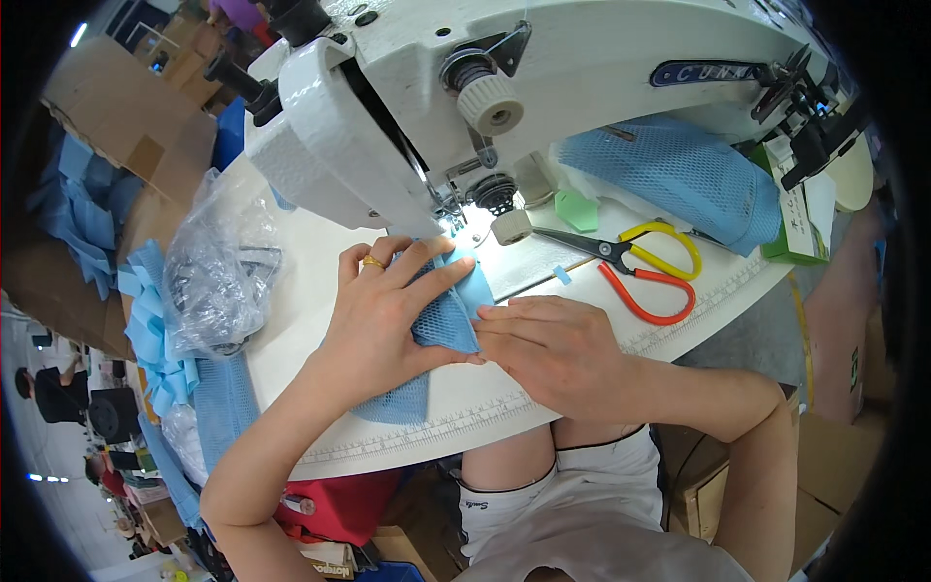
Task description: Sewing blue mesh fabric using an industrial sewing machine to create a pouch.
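Note:
A blue mesh fabric piece lies on the white sewing table, its far end under the needle of a white sewing machine. My left hand, a gold ring on one finger, presses flat on the fabric with fingers spread toward the needle. My right hand rests beside it on the right, fingertips touching the fabric's right edge. Part of the fabric is hidden beneath my left palm.
Scissors with one yellow and one red handle lie right of the needle. A stack of blue mesh sits behind them. A crumpled clear plastic bag and blue pieces lie at the left. Cardboard boxes stand around.

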{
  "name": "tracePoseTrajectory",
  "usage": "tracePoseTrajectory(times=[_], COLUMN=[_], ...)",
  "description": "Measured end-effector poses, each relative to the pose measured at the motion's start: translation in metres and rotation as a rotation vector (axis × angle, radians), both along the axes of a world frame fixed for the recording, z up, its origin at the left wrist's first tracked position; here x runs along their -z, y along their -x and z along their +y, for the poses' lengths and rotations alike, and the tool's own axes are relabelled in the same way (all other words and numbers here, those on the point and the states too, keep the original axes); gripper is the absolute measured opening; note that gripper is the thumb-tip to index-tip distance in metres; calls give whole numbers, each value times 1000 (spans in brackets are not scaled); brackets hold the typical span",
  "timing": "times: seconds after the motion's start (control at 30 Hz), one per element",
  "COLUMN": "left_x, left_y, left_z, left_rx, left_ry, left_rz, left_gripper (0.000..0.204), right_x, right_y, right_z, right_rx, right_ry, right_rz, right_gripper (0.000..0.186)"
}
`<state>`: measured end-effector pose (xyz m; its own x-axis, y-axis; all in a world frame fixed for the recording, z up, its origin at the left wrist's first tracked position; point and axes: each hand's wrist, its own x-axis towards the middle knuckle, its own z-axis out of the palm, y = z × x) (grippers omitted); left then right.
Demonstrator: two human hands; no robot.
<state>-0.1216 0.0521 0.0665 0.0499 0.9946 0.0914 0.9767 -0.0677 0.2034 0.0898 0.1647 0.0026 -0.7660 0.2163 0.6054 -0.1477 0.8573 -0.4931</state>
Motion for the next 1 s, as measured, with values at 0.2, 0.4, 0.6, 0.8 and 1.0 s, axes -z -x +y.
tracePoseTrajectory(times=[0.2,0.4,0.6,0.8,1.0], left_x=[4,11,4,-9,-15], left_y=[6,1,-8,-23,-4], left_z=[4,2,-7,-11,-2], left_rx=[3,-54,116,144,34], left_ry=[-30,-90,-140,4,22], left_rz=[23,5,4,-144,84], left_gripper=[89,77,39,35,66], right_x=[-5,-2,0,-11,-3], right_y=[0,3,1,-1,2], right_z=[3,2,4,2,1], right_rx=[19,42,14,65,143], right_ry=[12,27,22,-162,-159], right_rz=[-63,-49,-43,32,51], right_gripper=[29,30,27,19,17])
